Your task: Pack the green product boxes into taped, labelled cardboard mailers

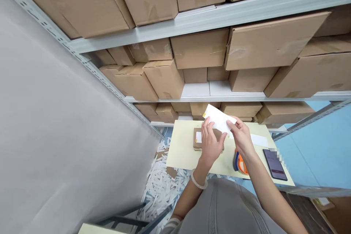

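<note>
A white label (219,118) with small yellow marks at its edge is held up over the pale yellow table. My right hand (240,135) pinches it at its right end, between thumb and fingers. My left hand (211,144) is at the label's lower left edge, fingers bent and thumb spread away from them; whether the fingertips touch the label I cannot tell. Below my left hand lies a small brown cardboard box (196,142), partly hidden, with a white and yellow sticker (198,137) on it. An orange and blue tape dispenser (241,162) stands beside my right forearm.
The pale yellow table (178,150) also bears a phone (275,164) and a white paper strip (259,140) on the right. Behind it, metal shelves (246,11) hold several cardboard boxes (201,49). White paper strips (161,186) litter the floor beside the grey wall (68,135).
</note>
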Demonstrator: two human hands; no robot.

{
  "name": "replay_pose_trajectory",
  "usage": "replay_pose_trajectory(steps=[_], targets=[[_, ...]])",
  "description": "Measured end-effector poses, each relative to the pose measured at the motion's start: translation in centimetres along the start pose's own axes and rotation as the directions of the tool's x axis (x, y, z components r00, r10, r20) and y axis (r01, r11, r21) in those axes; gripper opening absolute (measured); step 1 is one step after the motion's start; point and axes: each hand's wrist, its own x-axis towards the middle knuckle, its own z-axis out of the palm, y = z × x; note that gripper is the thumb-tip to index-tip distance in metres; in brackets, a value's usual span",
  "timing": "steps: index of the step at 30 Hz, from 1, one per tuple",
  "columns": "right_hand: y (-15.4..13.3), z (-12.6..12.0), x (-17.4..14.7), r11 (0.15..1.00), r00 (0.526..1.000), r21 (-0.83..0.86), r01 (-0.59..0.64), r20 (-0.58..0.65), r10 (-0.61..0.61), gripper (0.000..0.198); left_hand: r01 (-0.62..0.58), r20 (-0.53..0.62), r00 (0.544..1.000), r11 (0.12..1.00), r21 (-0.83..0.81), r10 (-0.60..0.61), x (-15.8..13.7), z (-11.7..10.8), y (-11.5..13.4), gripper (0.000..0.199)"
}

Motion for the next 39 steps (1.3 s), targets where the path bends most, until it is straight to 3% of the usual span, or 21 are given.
replay_pose_trajectory(steps=[6,9,13,16,20,23,28,32,35,39], targets=[[0.1,-1.9,1.1,0.988,0.984,-0.100,0.121,-0.116,-0.133,0.037,0.058,0.066,0.996,0.995,-0.086,-0.052,-0.1,-0.2,-1.4,0.050],[-0.2,-2.4,1.7,0.972,0.970,-0.163,0.167,-0.149,-0.191,0.037,0.106,0.041,0.994,0.982,-0.156,-0.101,0.4,-1.3,-2.8,0.048],[0.2,-1.4,1.8,0.962,0.990,-0.239,0.130,-0.031,-0.141,0.036,0.144,-0.033,0.986,0.935,-0.324,-0.164,1.5,-3.1,-4.5,0.044],[1.0,0.1,1.2,0.965,0.995,-0.252,0.078,0.077,-0.060,0.037,0.204,0.004,0.973,0.858,-0.471,-0.229,1.8,-4.1,-5.6,0.043],[2.2,1.4,0.9,0.965,0.989,-0.256,0.062,0.147,-0.024,0.037,0.316,0.019,0.924,0.735,-0.600,-0.381,1.0,-4.9,-7.0,0.028],[3.1,1.4,1.2,0.957,0.984,-0.282,0.074,0.174,-0.025,0.038,0.373,0.045,0.889,0.664,-0.648,-0.455,0.3,-5.1,-8.0,0.031],[4.4,1.2,1.8,0.948,0.970,-0.314,0.051,0.241,0.028,0.046,0.418,0.088,0.883,0.688,-0.594,-0.461,0.0,-4.0,-9.6,0.032],[5.8,0.5,2.6,0.915,0.959,-0.393,0.089,0.283,0.028,0.042,0.451,0.102,0.872,0.702,-0.552,-0.479,0.1,-2.5,-11.2,0.028],[7.8,-0.5,3.8,0.853,0.955,-0.509,0.119,0.294,0.042,0.036,0.469,0.140,0.870,0.709,-0.527,-0.472,0.0,-1.0,-12.6,0.025],[11.3,-1.7,5.2,0.738,0.979,-0.667,0.099,0.199,0.048,0.032,0.520,0.175,0.848,0.718,-0.463,-0.501,-0.6,1.6,-14.5,0.022]])
